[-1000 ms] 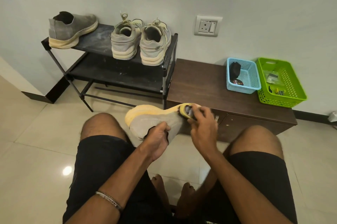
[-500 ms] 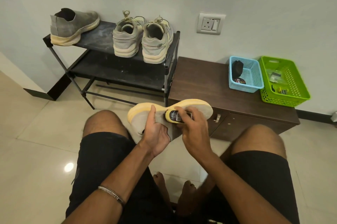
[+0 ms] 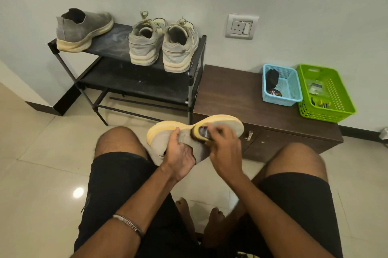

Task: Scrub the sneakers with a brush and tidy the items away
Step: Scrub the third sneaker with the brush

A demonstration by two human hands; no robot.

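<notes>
Grey sneaker (image 3: 195, 132) gripped by left hand (image 3: 180, 152) fingers | yellow brush (image 3: 201, 133) on its side, pinched under right hand (image 3: 225, 148) fingers

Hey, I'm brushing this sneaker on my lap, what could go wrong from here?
1. The sneaker is held in the air above bare floor, gripped only by the left hand near its opening; a hard stroke might twist it loose.
2. The right hand holds the small brush by the fingertips, so it may slip and fall.
3. The slip-on shoe overhangs the rack's corner; a knock could tip it off.
</notes>
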